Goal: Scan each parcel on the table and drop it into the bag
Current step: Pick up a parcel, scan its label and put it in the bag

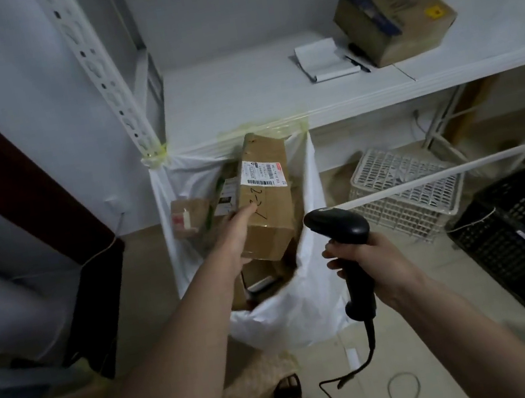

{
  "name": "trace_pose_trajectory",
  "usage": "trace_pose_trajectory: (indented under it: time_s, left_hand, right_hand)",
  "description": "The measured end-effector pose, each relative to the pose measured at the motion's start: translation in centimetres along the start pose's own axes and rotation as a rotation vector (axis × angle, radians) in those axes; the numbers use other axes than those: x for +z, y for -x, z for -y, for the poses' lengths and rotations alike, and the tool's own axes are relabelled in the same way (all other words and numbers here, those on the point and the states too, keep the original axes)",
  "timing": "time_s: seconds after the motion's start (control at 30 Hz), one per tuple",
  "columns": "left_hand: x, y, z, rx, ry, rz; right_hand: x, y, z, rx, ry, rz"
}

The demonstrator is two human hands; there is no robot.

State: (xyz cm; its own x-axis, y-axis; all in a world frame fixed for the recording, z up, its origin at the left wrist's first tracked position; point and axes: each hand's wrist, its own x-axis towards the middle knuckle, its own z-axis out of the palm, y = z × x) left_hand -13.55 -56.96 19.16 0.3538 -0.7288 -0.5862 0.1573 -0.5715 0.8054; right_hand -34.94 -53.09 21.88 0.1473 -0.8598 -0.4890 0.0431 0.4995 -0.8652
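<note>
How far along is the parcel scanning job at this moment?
Done: several parcels already lie in the white bag. In hand: the left hand lowers a labelled box into it; the right hand grips the scanner. Left: one box on the table.

Parcels, bag and barcode scanner

A brown cardboard parcel (268, 198) with a white shipping label and handwritten marks tilts upright over the open white plastic bag (307, 306), taped to the worktop (271, 93) edge; smaller parcels lie inside. Another taped carton (394, 17) sits on the worktop. A black barcode scanner (350, 253) is right of the bag.
</note>
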Motion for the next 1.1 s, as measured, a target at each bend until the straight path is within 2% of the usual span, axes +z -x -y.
trace_pose_trajectory:
  time_s: [0.17,0.4,0.5,0.6,0.73,0.83,0.97,1.03,1.1]
  left_hand:
    - [2.6,-6.7,-2.6,-0.011,-0.164,0.022]
    - [3.2,-8.7,-1.6,-0.042,-0.236,0.15]
    - [3.2,-9.6,-1.2,-0.036,-0.203,0.086]
    - [3.9,-10.1,-1.6,-0.031,-0.281,0.046]
    - [4.0,-10.6,-2.8,-0.048,-0.191,0.053]
    - [3.4,-11.1,-3.3,-0.022,-0.286,0.073]
    - [2.8,-11.4,-3.1,-0.127,-0.306,0.072]
    - [2.8,-11.9,-2.3,-0.087,-0.32,0.02]
    - [2.8,-13.0,-1.2,0.05,-0.364,-0.059]
  right_hand:
    - [2.2,-5.8,1.5,0.019,-0.007,-0.053]
    - [4.1,-11.2,1.5,0.085,-0.041,-0.097]
    - [4.6,-12.4,1.6,0.092,-0.067,-0.115]
    - [4.9,-13.1,1.8,0.094,-0.057,-0.145]
    - [4.8,-13.8,1.9,0.081,-0.067,-0.162]
    - [5.2,-14.4,2.0,0.081,-0.063,-0.153]
    - [6.3,-15.2,1.6,0.105,-0.04,-0.145]
    - [6.6,-15.4,1.4,0.108,-0.029,-0.132]
    - [7.1,-15.5,1.5,0.111,0.002,-0.095]
